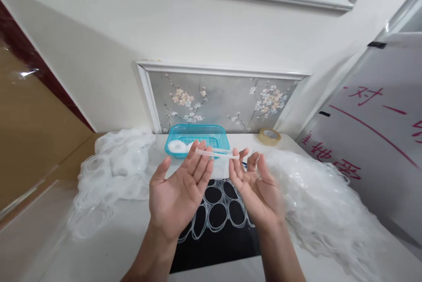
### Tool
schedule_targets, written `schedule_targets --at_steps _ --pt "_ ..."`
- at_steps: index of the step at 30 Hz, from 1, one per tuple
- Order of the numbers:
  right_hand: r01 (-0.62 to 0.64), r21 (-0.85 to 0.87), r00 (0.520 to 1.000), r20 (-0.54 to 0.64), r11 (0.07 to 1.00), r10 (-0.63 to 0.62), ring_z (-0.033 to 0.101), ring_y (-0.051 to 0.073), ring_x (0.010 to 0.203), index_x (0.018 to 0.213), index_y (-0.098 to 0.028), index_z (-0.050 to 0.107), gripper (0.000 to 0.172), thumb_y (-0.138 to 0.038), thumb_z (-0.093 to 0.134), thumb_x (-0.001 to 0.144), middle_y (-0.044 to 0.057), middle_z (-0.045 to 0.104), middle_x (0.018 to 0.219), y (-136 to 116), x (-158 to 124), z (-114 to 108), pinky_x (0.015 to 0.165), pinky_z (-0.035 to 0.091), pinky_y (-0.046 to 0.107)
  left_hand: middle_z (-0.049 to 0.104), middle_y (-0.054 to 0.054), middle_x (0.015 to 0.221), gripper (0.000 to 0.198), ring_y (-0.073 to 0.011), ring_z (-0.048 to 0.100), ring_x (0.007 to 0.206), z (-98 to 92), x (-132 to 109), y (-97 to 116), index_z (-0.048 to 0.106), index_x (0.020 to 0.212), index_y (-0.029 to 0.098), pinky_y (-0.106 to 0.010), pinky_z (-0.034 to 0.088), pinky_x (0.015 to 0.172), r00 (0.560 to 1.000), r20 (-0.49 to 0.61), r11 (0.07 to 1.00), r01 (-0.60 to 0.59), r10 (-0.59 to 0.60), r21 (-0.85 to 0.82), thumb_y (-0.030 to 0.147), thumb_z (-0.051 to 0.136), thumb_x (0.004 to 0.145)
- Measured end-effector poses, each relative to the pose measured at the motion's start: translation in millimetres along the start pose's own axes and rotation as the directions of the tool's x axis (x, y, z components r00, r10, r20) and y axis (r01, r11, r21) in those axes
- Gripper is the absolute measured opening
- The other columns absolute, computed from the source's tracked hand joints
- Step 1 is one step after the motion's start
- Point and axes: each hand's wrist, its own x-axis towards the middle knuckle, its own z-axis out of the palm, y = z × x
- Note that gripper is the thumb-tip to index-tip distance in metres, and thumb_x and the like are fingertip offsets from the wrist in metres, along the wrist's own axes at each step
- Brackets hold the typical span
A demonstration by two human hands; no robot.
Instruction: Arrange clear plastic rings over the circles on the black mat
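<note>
A thin, translucent white ring point(217, 154) is stretched sideways between my two hands, looped over the fingertips. My left hand point(180, 192) is palm up, its fingers extended and the thumb apart, with the ring's left end around the fingertips. On the other side, the fingers of my right hand point(255, 185) are partly curled and hold the ring's right end. Beneath the hands lies a black mat point(214, 251) with several similar rings point(217, 216) laid flat in rows, partly hidden by my hands and wrists.
Behind my hands stands a blue plastic basket point(198, 130) with white round pieces point(177, 146) in it. Heaps of translucent rings lie on the left point(115, 172) and right point(323, 194). A tape roll point(269, 136) rests near the wall. A board with red writing point(369, 132) stands at right.
</note>
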Motion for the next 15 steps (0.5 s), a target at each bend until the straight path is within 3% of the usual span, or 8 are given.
schedule_targets --at_steps 2,5,8,9,11,13,14,15 --pt "-0.014 0.020 0.999 -0.040 1.000 0.015 0.062 0.012 0.108 0.077 -0.025 0.067 0.005 -0.024 0.072 0.077 -0.002 0.069 0.091 1 2 -1 0.095 0.051 0.028 0.058 -0.008 0.129 0.051 -0.0159 0.051 0.123 -1.6 2 -4 0.040 0.135 0.015 -0.030 0.039 0.106 1.000 -0.010 0.999 -0.018 0.018 -0.026 0.034 0.043 0.088" --pt "-0.021 -0.063 0.999 -0.047 0.998 0.018 0.064 0.012 0.103 0.078 -0.025 0.067 0.003 -0.025 0.069 0.080 -0.003 0.069 0.089 0 3 -3 0.093 0.051 0.027 0.067 -0.007 0.113 0.041 -0.0158 0.059 0.113 -4.6 6 -7 0.048 0.128 0.015 -0.031 0.044 0.101 0.987 -0.154 0.999 -0.041 0.042 0.006 0.028 0.044 0.090" --pt "-0.039 -0.412 0.998 0.022 0.910 0.053 0.066 0.015 0.092 0.077 -0.024 0.066 0.009 -0.032 0.071 0.077 -0.004 0.068 0.086 -6 4 -8 0.086 0.052 0.031 0.073 0.000 0.083 0.029 -0.0118 0.069 0.081 -6.6 9 -7 0.057 0.115 0.018 -0.025 0.051 0.087 0.949 -0.268 0.969 -0.108 0.168 0.222 0.015 0.054 0.087" --pt "-0.029 -0.599 0.996 0.047 0.800 0.072 0.065 0.015 0.086 0.075 -0.023 0.066 0.013 -0.034 0.071 0.076 -0.003 0.067 0.083 -9 5 -11 0.081 0.052 0.030 0.072 0.002 0.077 0.030 -0.0106 0.069 0.070 -6.5 9 -6 0.058 0.113 0.018 -0.023 0.053 0.080 0.941 -0.253 0.930 -0.130 0.225 0.343 0.013 0.059 0.084" --pt "0.005 -0.919 0.991 0.057 0.395 0.121 0.062 0.014 0.072 0.070 -0.019 0.065 0.019 -0.037 0.071 0.075 -0.001 0.065 0.073 -15 7 -18 0.069 0.049 0.028 0.070 0.002 0.071 0.037 -0.0099 0.065 0.060 -4.8 8 -3 0.058 0.113 0.019 -0.021 0.052 0.070 0.935 -0.167 0.788 -0.156 0.312 0.595 0.015 0.069 0.078" --pt "0.001 -0.997 0.986 -0.011 -0.073 0.169 0.056 0.013 0.061 0.065 -0.017 0.065 0.026 -0.040 0.065 0.079 -0.001 0.061 0.062 -20 10 -27 0.060 0.044 0.026 0.069 0.001 0.069 0.045 -0.0110 0.064 0.061 -1.5 5 -1 0.055 0.118 0.019 -0.021 0.050 0.069 0.934 -0.094 0.618 -0.151 0.344 0.772 0.019 0.073 0.076" --pt "-0.012 -0.973 0.986 -0.050 -0.231 0.159 0.055 0.014 0.059 0.066 -0.017 0.065 0.029 -0.042 0.062 0.081 0.000 0.060 0.061 -21 11 -30 0.058 0.042 0.027 0.068 0.000 0.068 0.048 -0.0116 0.063 0.063 0.5 4 0 0.053 0.120 0.019 -0.022 0.049 0.070 0.933 -0.076 0.549 -0.140 0.351 0.824 0.021 0.073 0.076" --pt "-0.026 -0.947 0.991 -0.066 -0.321 0.115 0.056 0.015 0.061 0.070 -0.018 0.066 0.031 -0.045 0.059 0.082 0.001 0.062 0.063 -22 12 -33 0.059 0.043 0.028 0.068 0.000 0.067 0.050 -0.0124 0.063 0.065 2.5 2 0 0.051 0.122 0.019 -0.023 0.048 0.072 0.932 -0.068 0.496 -0.126 0.355 0.859 0.022 0.073 0.077"
